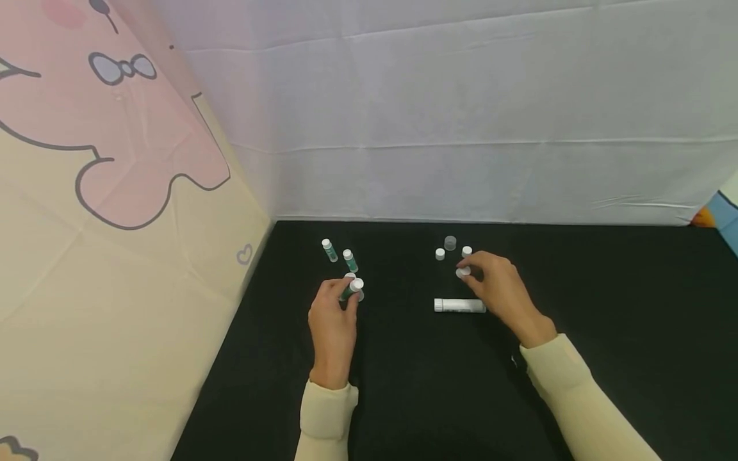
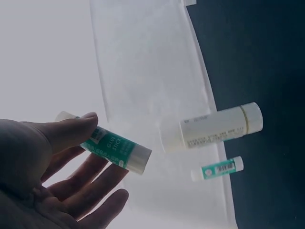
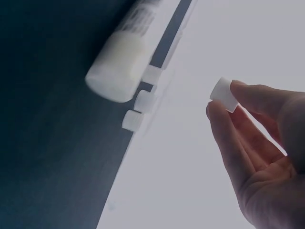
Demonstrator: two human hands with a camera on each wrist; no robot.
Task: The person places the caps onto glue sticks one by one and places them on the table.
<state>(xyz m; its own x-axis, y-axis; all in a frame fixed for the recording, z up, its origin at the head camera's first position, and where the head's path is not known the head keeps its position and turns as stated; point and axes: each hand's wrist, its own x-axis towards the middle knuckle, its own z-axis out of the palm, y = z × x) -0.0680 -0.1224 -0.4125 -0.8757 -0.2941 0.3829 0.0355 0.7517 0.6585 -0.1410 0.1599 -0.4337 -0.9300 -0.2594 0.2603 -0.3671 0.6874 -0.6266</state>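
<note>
My left hand (image 1: 334, 320) pinches a green-labelled glue stick (image 2: 114, 148) with a white end between thumb and fingers. Partly hidden behind it in the head view is another glue stick, probably the larger one (image 2: 214, 126) in the left wrist view. Two small green glue sticks (image 1: 330, 250) stand farther back on the left. With thumb and forefinger my right hand (image 1: 504, 291) pinches a small white cap (image 3: 224, 95), held above the table. Near it are two white caps (image 1: 440, 254) and a translucent cap (image 1: 450, 243).
A larger white glue stick (image 1: 460, 305) lies on its side just in front of the right hand. The black table (image 1: 403, 384) meets a pale cloth wall (image 1: 461, 128) at the back and a printed cloth (image 1: 144, 288) on the left.
</note>
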